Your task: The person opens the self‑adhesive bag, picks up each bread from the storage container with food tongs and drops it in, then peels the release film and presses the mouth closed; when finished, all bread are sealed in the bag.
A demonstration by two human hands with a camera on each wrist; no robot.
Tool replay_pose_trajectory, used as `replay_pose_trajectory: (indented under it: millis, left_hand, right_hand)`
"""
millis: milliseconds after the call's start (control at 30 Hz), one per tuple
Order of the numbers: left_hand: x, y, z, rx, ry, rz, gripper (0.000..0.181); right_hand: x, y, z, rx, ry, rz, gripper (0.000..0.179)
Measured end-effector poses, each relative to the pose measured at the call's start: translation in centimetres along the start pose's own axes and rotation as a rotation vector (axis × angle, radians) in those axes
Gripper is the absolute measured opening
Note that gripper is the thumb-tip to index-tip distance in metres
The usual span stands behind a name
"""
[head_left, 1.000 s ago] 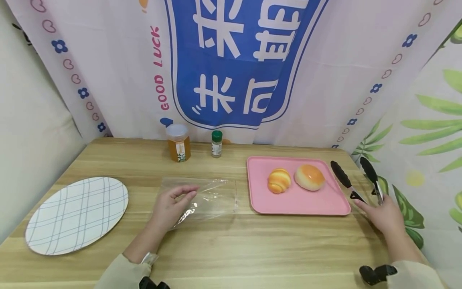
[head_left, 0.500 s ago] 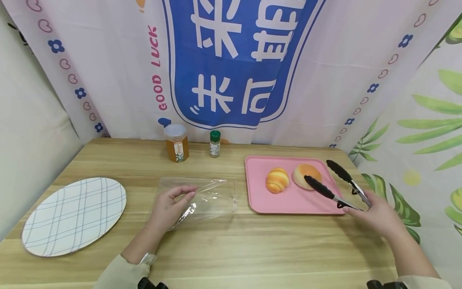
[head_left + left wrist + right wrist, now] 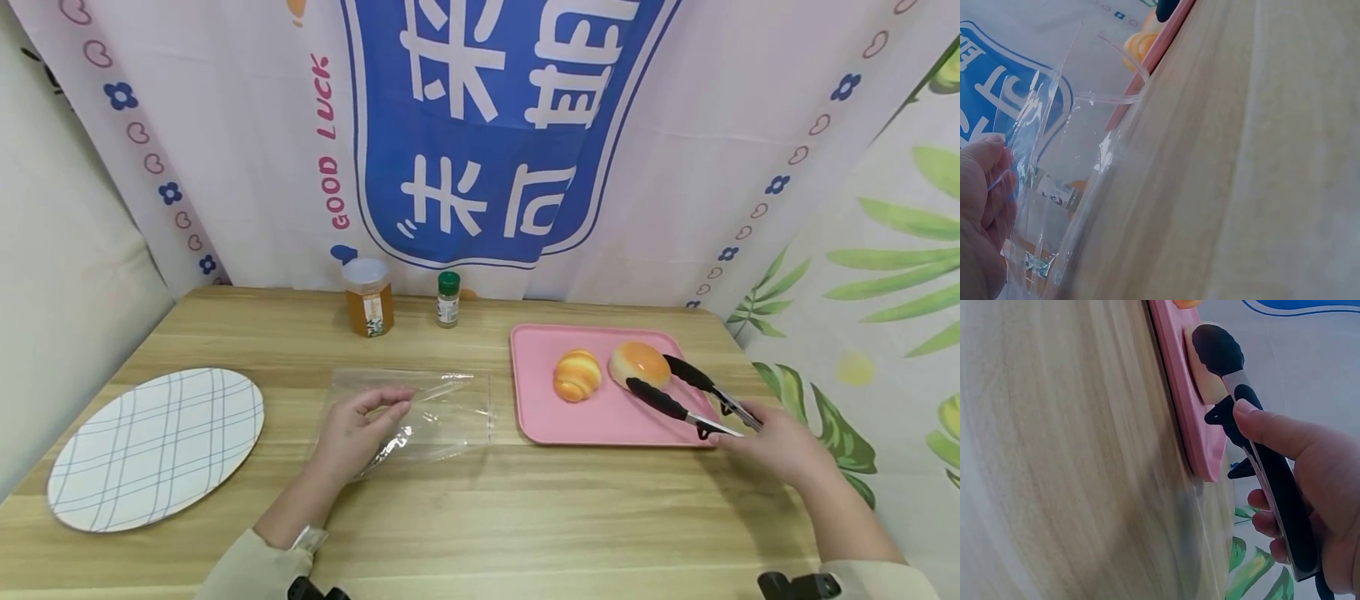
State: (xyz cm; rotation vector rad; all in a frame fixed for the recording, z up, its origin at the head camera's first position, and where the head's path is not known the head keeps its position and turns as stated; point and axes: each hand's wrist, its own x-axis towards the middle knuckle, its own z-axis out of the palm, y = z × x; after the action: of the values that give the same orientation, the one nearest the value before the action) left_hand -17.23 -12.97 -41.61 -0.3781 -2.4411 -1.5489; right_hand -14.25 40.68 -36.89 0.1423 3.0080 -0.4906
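Observation:
In the head view my right hand grips a pair of tongs with black tips and metal arms. The tips stand on either side of a round bun on a pink tray; whether they touch it I cannot tell. Left of the bun lies a striped roll. My left hand pinches the upper layer of a clear plastic bag and lifts it off the table. The right wrist view shows thumb and fingers wrapped round the tongs' handle.
A white oval plate with blue grid lines lies at the left. Near the back edge stand a jar with amber contents and a small green-capped shaker. Cloth hangings rise behind the wooden table.
The tongs have swung left from beside the tray to over it, and their tips have come closer together around the round bun. My left hand stays at the bag.

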Motion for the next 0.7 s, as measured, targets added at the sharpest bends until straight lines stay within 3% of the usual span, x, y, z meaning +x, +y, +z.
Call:
replay_pose_trajectory:
  millis: [467,700]
  left_hand:
    - [0.0,-0.1,0.3,0.072,-0.005,0.007,0.013]
    - [-0.1,-0.2,0.5,0.074,-0.004,0.028,0.013]
  right_hand:
    - [-1.1,-1.7,-0.9,0.02,0.022,0.041,0.1]
    - [-1.9,-6.1,-1.0,0.037,0.098,-0.157,0.091]
